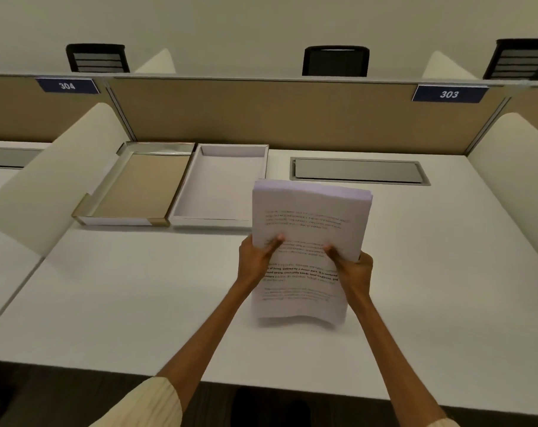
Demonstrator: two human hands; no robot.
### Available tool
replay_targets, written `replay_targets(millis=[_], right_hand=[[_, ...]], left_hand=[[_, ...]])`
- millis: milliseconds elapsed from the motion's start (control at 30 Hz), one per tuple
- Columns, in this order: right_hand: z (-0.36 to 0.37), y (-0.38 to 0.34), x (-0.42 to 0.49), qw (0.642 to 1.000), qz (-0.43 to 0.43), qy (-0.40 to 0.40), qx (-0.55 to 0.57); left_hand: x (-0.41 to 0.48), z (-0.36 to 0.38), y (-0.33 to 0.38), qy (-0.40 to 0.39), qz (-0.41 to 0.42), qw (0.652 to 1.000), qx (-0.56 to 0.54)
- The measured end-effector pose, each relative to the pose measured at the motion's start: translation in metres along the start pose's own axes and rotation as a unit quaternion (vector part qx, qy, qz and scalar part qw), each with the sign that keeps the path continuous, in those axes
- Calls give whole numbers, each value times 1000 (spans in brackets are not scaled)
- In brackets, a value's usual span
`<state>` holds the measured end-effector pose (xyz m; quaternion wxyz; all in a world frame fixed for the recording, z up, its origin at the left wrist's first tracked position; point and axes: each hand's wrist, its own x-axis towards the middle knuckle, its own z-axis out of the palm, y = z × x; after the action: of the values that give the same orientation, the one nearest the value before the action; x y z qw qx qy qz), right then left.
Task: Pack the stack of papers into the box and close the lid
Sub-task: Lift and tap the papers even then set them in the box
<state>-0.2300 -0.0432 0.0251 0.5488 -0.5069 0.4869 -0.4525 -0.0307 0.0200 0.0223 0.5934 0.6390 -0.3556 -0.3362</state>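
A thick stack of printed papers [307, 217] is lifted off the white desk, held by both hands at its sides. My left hand [255, 260] grips its left edge with the thumb on top. My right hand [352, 269] grips the right edge the same way. The empty white box [181, 208] lies open at the back, just left of the stack. Its lid [86, 208], brown inside with gold corners, lies upside down beside the box on the left.
A grey cable hatch [358, 171] is set in the desk [138, 288] behind the stack. A tan partition [261, 112] bounds the far edge. White curved side dividers [52, 186] stand at left and right. Black chairs [335, 61] are beyond the partition.
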Motion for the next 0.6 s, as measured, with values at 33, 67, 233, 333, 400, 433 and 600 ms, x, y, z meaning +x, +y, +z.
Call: replay_targets(millis=[33, 67, 233, 333, 400, 433, 600], right_hand=[[3, -4, 4, 1000, 13, 1, 1], [8, -9, 8, 1000, 25, 0, 4], [42, -36, 37, 994, 98, -40, -37], [70, -46, 58, 987, 135, -61, -57], [90, -51, 73, 981, 166, -75, -60], [101, -52, 81, 978, 181, -83, -57], [162, -54, 122, 966, 236, -93, -40]], left_hand=[[5, -2, 4, 3, -14, 1000, 7], [9, -5, 9, 7, -23, 1000, 12], [38, -29, 30, 52, -56, 994, 78], [63, -48, 35, 69, -99, 988, 95], [84, -64, 39, 76, -145, 979, 117], [95, -74, 40, 75, -168, 975, 123], [148, -126, 45, 1, -244, 967, 68]])
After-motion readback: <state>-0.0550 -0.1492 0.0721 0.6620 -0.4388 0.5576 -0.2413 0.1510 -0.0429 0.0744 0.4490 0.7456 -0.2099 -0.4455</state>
